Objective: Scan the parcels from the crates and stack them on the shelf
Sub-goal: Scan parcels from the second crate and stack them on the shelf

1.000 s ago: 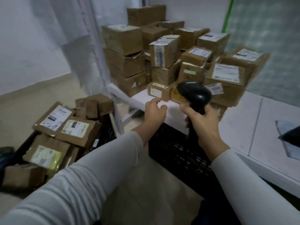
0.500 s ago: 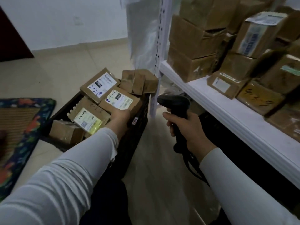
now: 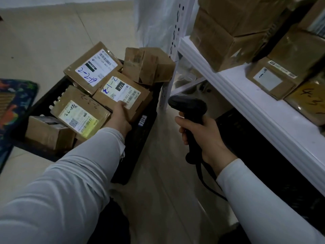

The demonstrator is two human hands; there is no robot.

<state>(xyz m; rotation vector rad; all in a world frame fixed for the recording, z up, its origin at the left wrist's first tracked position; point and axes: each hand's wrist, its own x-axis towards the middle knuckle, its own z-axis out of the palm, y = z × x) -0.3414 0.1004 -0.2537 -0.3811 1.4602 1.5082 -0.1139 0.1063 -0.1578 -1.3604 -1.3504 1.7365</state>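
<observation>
The left hand [image 3: 119,117] grips the near edge of a labelled parcel [image 3: 121,95] atop the pile in the black crate [image 3: 139,138], centre left of the frame. The right hand [image 3: 204,138] wraps round the handle of the black scanner [image 3: 189,106], centre frame. At right, the white shelf [image 3: 255,110] carries stacked boxes [image 3: 228,32].

Pale beige floor tiles [image 3: 44,32] spread out before me in dim light. A colourful patterned rug [image 3: 12,103] lies at nine o'clock, and a white sheet [image 3: 153,23] hangs at twelve.
</observation>
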